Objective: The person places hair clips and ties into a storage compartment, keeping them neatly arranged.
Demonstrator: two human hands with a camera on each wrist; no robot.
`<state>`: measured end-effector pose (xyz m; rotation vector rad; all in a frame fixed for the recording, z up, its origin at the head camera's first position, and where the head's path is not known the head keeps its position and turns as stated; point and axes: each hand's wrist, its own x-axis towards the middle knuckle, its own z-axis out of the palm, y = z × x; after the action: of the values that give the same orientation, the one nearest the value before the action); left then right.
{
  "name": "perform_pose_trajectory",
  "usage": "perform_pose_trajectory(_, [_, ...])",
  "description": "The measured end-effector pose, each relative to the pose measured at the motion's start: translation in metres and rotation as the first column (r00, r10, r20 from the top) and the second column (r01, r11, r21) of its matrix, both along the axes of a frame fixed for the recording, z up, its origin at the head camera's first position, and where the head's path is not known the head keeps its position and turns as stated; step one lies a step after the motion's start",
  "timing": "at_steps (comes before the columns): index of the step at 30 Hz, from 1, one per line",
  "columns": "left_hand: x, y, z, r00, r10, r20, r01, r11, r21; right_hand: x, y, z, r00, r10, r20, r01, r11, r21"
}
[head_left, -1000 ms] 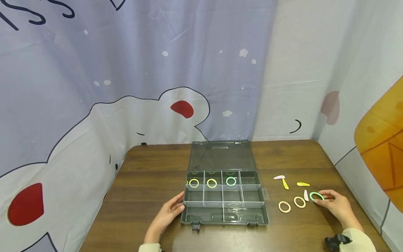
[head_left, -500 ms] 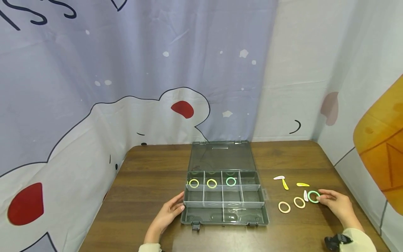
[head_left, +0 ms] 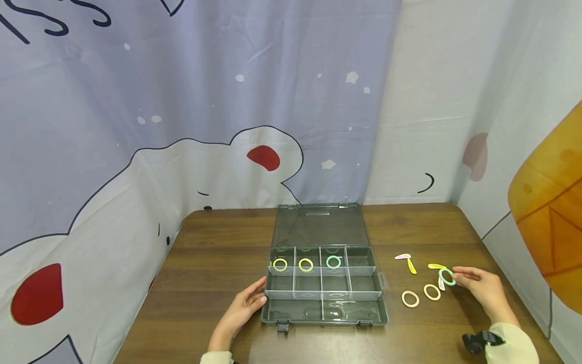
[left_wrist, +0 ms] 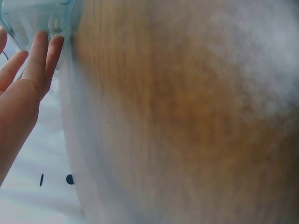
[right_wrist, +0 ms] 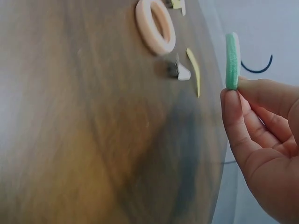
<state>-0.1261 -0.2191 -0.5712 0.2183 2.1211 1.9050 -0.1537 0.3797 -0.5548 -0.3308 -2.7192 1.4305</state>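
Observation:
My right hand point(head_left: 483, 290) pinches a green hair tie point(right_wrist: 231, 60) between thumb and forefinger, raised over the table in the right wrist view. In the head view that tie overlaps a white hair clip point(head_left: 441, 284), beside a yellow hair clip point(head_left: 436, 266). Two cream hair ties point(head_left: 403, 299) lie to the hand's left. My left hand point(head_left: 241, 309) rests its fairly straight fingers against the left side of a grey see-through divider box point(head_left: 295, 307). Its back row holds two yellow hair ties point(head_left: 299, 265) and a green one point(head_left: 327, 262), each in its own compartment.
The box's lid point(head_left: 318, 227) lies back toward the curtain point(head_left: 318, 101). A latch point(head_left: 283, 326) sticks out at the box's front. Another pale clip point(head_left: 402, 256) and a yellow clip point(head_left: 411, 266) touch on the wooden table point(head_left: 218, 253), right of the box.
My right hand has moved slightly left and back with the green hair tie, which now overlaps the white clip. The left hand and box have stayed put.

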Motion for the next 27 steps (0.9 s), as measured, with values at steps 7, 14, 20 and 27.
perform_pose_trajectory(7, [0.000,0.000,0.000,1.000,0.004,-0.004,-0.004,1.000,-0.018,-0.012,-0.022,0.011,0.999,0.016,-0.027,-0.018,0.998,-0.064])
perform_pose_trajectory(14, [-0.001,0.000,0.000,1.000,0.006,0.010,-0.006,1.000,-0.013,-0.030,-0.047,0.021,0.997,0.049,-0.062,-0.055,0.993,-0.106])
perform_pose_trajectory(20, [-0.001,0.000,0.001,1.000,0.001,0.014,-0.001,1.000,-0.032,-0.047,-0.069,0.028,0.997,0.057,-0.045,-0.059,0.996,-0.064])
perform_pose_trajectory(27, [-0.002,-0.001,-0.002,1.000,0.007,0.008,-0.007,1.000,-0.025,-0.064,-0.100,0.033,0.995,0.095,-0.037,-0.098,0.989,-0.111])
